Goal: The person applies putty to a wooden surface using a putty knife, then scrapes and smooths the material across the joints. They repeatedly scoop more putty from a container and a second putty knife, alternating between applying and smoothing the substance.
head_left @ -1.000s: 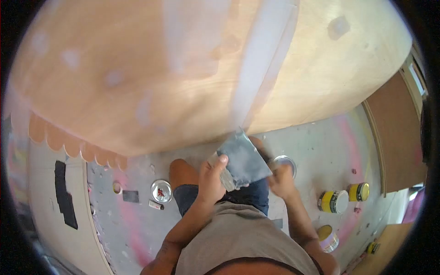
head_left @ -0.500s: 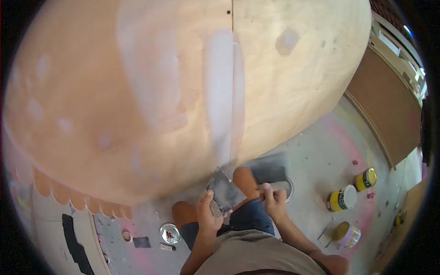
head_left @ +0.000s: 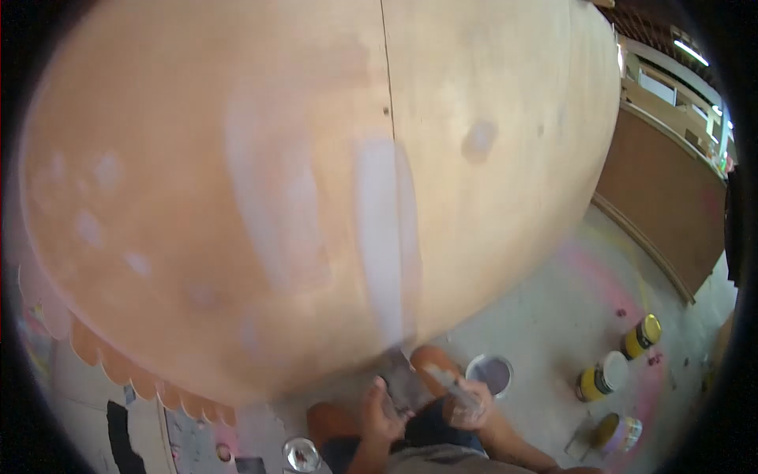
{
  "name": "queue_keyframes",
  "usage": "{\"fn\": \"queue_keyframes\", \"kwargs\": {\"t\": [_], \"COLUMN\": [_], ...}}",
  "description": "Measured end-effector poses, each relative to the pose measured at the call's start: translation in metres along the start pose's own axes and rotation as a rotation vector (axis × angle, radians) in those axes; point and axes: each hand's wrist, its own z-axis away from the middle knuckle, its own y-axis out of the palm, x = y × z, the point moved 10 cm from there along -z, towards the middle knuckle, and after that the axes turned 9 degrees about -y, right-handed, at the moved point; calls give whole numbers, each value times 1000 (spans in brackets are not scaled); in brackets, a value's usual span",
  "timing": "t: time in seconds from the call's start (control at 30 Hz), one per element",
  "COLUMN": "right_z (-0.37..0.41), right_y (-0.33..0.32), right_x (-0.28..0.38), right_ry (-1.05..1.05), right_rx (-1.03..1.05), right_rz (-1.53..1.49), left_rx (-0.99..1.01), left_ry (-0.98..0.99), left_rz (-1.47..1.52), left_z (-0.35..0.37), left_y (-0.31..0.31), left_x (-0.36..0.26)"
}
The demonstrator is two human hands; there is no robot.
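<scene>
A big plywood panel (head_left: 237, 158) fills most of the view, with a pale strip of filler (head_left: 379, 237) running down beside its seam. Below it lies the paint-stained floor (head_left: 553, 316), and a brown board (head_left: 663, 213) leans at the right. Three yellow cans (head_left: 600, 379) stand on the floor, well apart from an open tub (head_left: 489, 371) near the person's knee. At the panel's lower edge the left hand (head_left: 380, 412) is closed around a wide scraper (head_left: 404, 385). Just beside it the right hand (head_left: 467, 404) grips a small putty knife (head_left: 447, 379), blurred.
</scene>
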Motion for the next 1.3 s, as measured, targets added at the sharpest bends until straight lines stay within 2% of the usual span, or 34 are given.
{"fn": "queue_keyframes", "kwargs": {"t": [0.03,0.1,0.13,0.2,0.23,0.27,0.3,0.33,0.37,0.4,0.43,0.5,0.57,0.63,0.7,0.73,0.77,0.83,0.87,0.9,0.97,1.03,1.1,1.13,1.17,1.2,1.27,1.3], "right_z": [-7,-12,-15,-2,-3,20,34,23,31,30,27,22,13,24,6,6,7,11,14,21,19,53,51,53,46,51,1,7], "right_y": [15,23,20,-14,-35,-14,20,23,55,59,52,47,4,20,27,35,43,59,72,74,28,46,36,39,37,49,76,70], "right_x": [-1,-11,-12,61,43,55,63,48,37,36,34,32,30,24,-1,-7,-3,24,45,67,101,127,115,107,76,77,54,60], "right_ry": [12,69,72,-718,-875,-992,-1278,-1091,-888,-878,-801,-716,-550,-488,-464,-475,-468,-571,-626,-671,-803,-1200,-1265,-1538,-1700,-1687,-973,-980], "right_rx": [-50,-182,-162,-442,-475,-331,-138,15,162,191,156,141,-125,-208,123,69,54,-42,-63,-95,-191,-131,88,254,437,415,497,473], "right_rz": [-31,-96,-87,487,9,468,909,1106,1296,1309,1280,1268,282,431,524,432,431,554,619,686,906,479,162,808,1502,1518,2069,2068], "left_rx": [60,227,218,78,52,-54,-164,-198,-267,-332,-356,-189,-297,-401,-434,-385,-380,-29,137,165,402,23,147,154,114,77,93,97], "left_ry": [3,-403,-383,-218,-196,-134,-85,-74,12,88,78,-204,-126,-82,83,92,76,158,217,187,320,80,-423,-450,-411,-370,-345,-303], "left_rz": [-89,599,600,388,396,218,39,52,-68,-190,-180,545,487,413,248,96,94,-252,-358,-354,-578,1,910,905,864,824,765,699], "left_z": [-4,0,5,11,9,-1,-8,-13,-15,-14,-15,-25,-29,-23,-19,-15,-10,-6,-5,-5,3,-15,-23,-28,-33,-34,-38,-43], "left_y": [12,40,45,33,20,-3,-20,-27,-34,-39,-49,-54,-76,-89,-89,-83,-86,-51,-38,-40,-14,-48,-9,2,7,9,18,17], "left_x": [-4,34,39,44,70,105,107,116,93,71,59,41,39,43,26,19,16,-9,5,8,-2,37,3,0,-4,-5,-5,-10]}}
